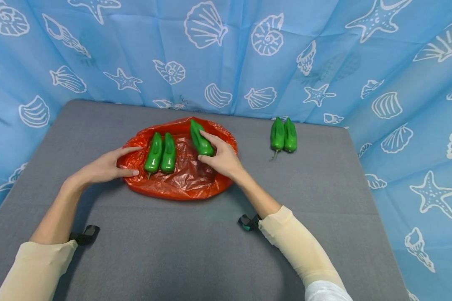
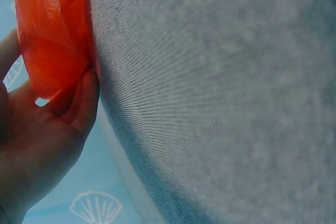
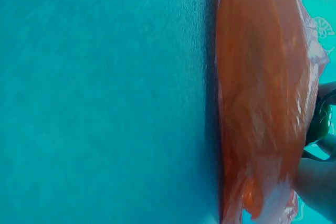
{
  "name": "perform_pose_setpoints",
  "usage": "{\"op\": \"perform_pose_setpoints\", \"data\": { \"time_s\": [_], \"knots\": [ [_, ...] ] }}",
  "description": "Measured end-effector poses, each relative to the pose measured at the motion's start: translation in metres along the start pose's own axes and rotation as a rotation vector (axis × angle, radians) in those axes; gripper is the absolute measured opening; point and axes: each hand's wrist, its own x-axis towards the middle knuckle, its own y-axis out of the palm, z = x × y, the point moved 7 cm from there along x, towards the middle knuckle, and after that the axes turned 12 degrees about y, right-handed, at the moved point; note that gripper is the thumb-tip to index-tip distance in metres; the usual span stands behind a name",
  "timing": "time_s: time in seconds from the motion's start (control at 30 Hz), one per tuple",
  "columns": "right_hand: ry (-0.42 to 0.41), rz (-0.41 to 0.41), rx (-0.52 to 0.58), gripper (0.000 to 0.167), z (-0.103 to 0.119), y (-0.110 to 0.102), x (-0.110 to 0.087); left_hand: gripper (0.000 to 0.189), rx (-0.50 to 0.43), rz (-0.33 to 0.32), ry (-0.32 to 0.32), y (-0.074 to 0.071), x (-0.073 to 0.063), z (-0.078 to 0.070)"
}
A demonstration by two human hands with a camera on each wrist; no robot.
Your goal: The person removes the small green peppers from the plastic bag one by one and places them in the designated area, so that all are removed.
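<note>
A red plastic bag (image 1: 188, 190) lies spread wide on the table, its rim rolled outward. Two green peppers (image 1: 161, 154) rest side by side in its left part. My left hand (image 1: 103, 167) holds the bag's left side, thumb and a finger over the rim; in the left wrist view the other fingers (image 2: 86, 100) lie against its outer wall. Over the bag's right part, my right hand (image 1: 224, 156) grips another green pepper (image 1: 200, 140) between thumb and fingers, the pepper tilted. In the right wrist view, the bag's wall hides most of this pepper (image 3: 319, 124).
Two more green peppers (image 1: 284, 136) lie together at the back right of the grey table (image 1: 188, 246). A blue curtain (image 1: 233, 54) with white shells and starfish hangs behind the table and along its sides.
</note>
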Motion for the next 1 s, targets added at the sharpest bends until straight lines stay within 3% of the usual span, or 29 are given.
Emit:
{"op": "perform_pose_setpoints", "data": {
  "time_s": [1.0],
  "knots": [
    [0.073,-0.084,0.120,0.068,-0.033,-0.056,-0.020,0.079,0.010,-0.003,0.001,-0.001,0.000,-0.002]
  ]
}}
